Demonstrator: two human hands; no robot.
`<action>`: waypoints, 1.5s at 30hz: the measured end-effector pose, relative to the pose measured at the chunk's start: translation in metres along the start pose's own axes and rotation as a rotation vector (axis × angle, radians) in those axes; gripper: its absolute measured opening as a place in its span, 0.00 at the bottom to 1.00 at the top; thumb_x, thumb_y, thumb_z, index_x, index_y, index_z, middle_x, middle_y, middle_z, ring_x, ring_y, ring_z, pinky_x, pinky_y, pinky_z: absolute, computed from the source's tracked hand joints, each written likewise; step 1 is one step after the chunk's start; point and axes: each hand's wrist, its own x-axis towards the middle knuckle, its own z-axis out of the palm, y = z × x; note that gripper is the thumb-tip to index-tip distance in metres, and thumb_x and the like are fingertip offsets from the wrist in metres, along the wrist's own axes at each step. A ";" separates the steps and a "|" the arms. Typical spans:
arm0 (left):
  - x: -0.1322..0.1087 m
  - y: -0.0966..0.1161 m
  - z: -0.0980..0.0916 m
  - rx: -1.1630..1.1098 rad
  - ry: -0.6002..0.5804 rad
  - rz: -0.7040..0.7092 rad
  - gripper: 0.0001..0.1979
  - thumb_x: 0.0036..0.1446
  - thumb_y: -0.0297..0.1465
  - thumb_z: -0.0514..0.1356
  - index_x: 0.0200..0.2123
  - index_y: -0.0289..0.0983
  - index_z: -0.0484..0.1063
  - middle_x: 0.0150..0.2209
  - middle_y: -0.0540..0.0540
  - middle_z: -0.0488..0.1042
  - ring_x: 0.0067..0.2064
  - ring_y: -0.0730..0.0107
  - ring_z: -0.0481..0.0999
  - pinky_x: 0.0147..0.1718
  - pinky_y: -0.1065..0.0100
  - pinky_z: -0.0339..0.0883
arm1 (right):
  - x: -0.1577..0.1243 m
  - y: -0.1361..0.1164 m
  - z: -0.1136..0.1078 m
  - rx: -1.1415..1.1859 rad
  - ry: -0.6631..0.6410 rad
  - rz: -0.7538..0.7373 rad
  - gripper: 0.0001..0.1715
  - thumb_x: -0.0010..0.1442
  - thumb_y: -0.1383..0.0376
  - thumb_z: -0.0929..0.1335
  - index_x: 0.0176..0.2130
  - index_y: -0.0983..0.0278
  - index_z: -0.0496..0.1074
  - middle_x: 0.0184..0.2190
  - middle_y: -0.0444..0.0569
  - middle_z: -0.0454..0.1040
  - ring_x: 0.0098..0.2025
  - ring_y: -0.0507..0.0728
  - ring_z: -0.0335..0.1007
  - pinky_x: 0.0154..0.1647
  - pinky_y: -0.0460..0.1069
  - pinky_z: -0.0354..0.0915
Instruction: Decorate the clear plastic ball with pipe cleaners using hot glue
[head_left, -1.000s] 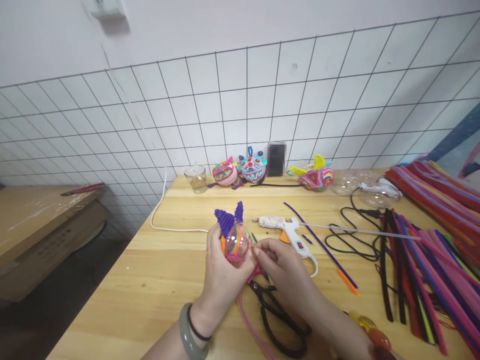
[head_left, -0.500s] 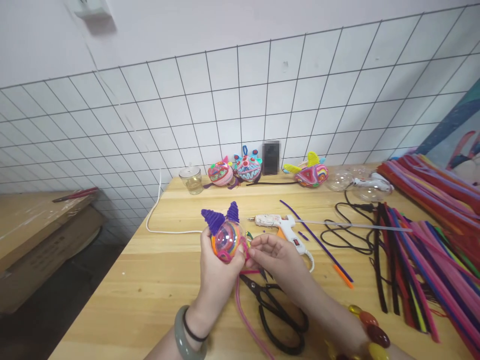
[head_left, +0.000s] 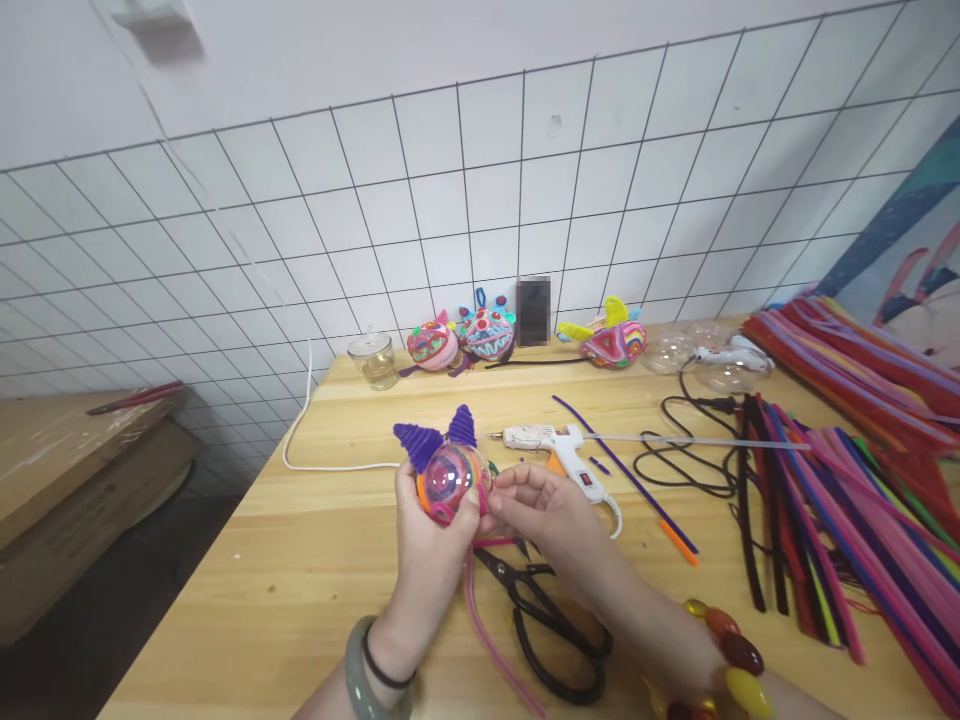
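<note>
My left hand point(head_left: 431, 545) is closed around a clear ball point(head_left: 450, 478) wrapped in coloured pipe cleaners, with two purple ears on top. My right hand point(head_left: 540, 510) pinches a pink pipe cleaner point(head_left: 487, 620) against the ball's right side. The rest of that pink strand trails down over the wooden table point(head_left: 315, 560) toward me. Black scissors point(head_left: 551, 625) lie just below my right hand. A white glue gun point(head_left: 559, 445) rests right behind it.
Finished pipe-cleaner figures point(head_left: 484, 335), a glass jar point(head_left: 373, 358) and clear half-spheres point(head_left: 705, 355) stand along the tiled wall. A large heap of coloured pipe cleaners point(head_left: 847, 470) fills the right side. Black cable point(head_left: 686, 455) loops near it. Cardboard boxes point(head_left: 75, 470) sit left of the table.
Both hands and the ball have stayed together while the view shifted left and down. My right fingers have closed in on the ball's right side with the pink strand.
</note>
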 end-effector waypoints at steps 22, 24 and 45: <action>0.002 -0.014 0.000 0.095 -0.004 0.076 0.29 0.43 0.35 0.66 0.48 0.38 0.59 0.42 0.43 0.71 0.42 0.61 0.75 0.42 0.61 0.68 | 0.005 0.006 -0.006 0.001 -0.006 0.001 0.23 0.40 0.55 0.79 0.29 0.66 0.71 0.22 0.44 0.78 0.23 0.53 0.77 0.32 0.50 0.74; 0.002 -0.014 0.000 0.098 -0.005 0.074 0.29 0.43 0.35 0.66 0.48 0.38 0.59 0.42 0.43 0.71 0.41 0.61 0.75 0.42 0.60 0.68 | 0.005 0.007 -0.007 -0.008 -0.011 -0.002 0.22 0.40 0.54 0.79 0.28 0.66 0.72 0.21 0.44 0.78 0.23 0.53 0.77 0.33 0.50 0.74; 0.000 -0.012 -0.001 0.069 -0.023 0.008 0.29 0.43 0.36 0.66 0.48 0.39 0.59 0.40 0.45 0.71 0.39 0.64 0.75 0.40 0.62 0.69 | 0.006 0.008 -0.006 -0.012 -0.016 0.005 0.22 0.40 0.55 0.78 0.27 0.66 0.72 0.20 0.44 0.77 0.23 0.52 0.76 0.31 0.48 0.73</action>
